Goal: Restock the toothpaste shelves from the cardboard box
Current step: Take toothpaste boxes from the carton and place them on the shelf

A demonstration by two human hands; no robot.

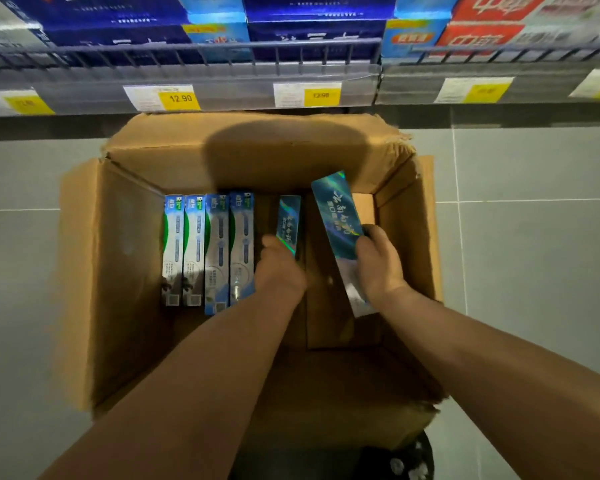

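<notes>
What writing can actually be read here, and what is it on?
"12.90": yellow price tag on the shelf edge.
"12.90", fainter: next price tag.
Too blurred to read: other tags, shelf packs, white-green boxes, and the holographic boxes in the left hand and right hand.

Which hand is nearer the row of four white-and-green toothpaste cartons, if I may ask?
Left. The left hand, gripping the middle holographic blue carton, is beside the white-and-green carton row; the right hand holds the tilted holographic blue carton farther right.
</notes>
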